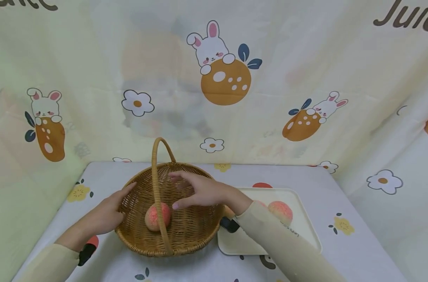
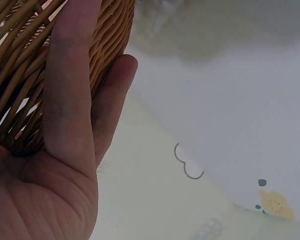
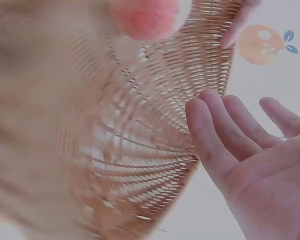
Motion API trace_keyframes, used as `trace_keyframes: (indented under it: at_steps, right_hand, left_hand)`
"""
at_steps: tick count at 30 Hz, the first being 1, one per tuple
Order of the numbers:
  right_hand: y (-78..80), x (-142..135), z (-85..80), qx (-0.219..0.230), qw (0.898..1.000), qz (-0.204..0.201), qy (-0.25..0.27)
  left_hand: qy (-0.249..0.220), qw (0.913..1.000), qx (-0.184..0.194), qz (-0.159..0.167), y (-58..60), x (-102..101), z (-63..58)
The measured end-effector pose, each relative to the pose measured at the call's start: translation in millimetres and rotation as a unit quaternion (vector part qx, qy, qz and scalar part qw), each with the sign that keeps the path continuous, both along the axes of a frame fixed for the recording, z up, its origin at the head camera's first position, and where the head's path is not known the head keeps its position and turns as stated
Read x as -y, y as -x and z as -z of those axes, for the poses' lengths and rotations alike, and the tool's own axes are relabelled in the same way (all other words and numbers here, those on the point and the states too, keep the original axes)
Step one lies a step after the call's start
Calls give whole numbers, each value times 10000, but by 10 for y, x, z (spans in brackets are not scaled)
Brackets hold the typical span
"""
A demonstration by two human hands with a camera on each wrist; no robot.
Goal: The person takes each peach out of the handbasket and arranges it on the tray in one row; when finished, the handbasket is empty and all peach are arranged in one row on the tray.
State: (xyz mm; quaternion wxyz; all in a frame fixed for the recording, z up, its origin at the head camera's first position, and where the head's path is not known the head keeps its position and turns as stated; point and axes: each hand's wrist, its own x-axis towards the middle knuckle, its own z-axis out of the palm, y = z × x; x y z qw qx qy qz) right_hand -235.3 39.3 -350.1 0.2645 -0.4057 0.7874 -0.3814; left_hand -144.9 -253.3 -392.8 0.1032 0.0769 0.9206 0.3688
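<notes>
A brown wicker basket (image 1: 189, 219) with an arched handle stands on the table, its opening facing me. Inside it lies one pink-and-yellow peach (image 1: 153, 217), partly behind the handle. My left hand (image 1: 106, 211) grips the basket's left rim; in the left wrist view its fingers (image 2: 70, 85) lie along the weave. Over the basket's right half hovers my right hand (image 1: 203, 190), fingers spread and slightly bent, holding nothing. Its thumb is close to the peach. The right wrist view shows the bare palm (image 3: 270, 185) beside the basket wall, with the peach near the top.
To the basket's right, a white tray (image 1: 309, 239) carries peaches (image 1: 281, 211), partly hidden by my right sleeve (image 1: 273, 235). A printed cloth covers the table, and a printed curtain (image 1: 270, 129) hangs behind it.
</notes>
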Motion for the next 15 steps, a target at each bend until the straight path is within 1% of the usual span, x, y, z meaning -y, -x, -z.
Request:
trace_keyframes:
  at_steps: [2, 5, 11, 15]
  right_hand:
    - [23, 60, -78, -161, 9998, -75, -132]
    - [66, 180, -111, -293, 9985, -183, -433]
    - [132, 418, -10, -336, 9916, -373, -1195]
    - [126, 555, 82, -500, 9814, -811, -1666]
  left_hand:
    - [39, 10000, 0, -15, 2, -4, -12]
    - [46, 10000, 32, -42, -1, -14, -27]
    - [68, 9999, 53, -69, -12, -29, -31]
    - [143, 9999, -26, -58, -13, -26, -23]
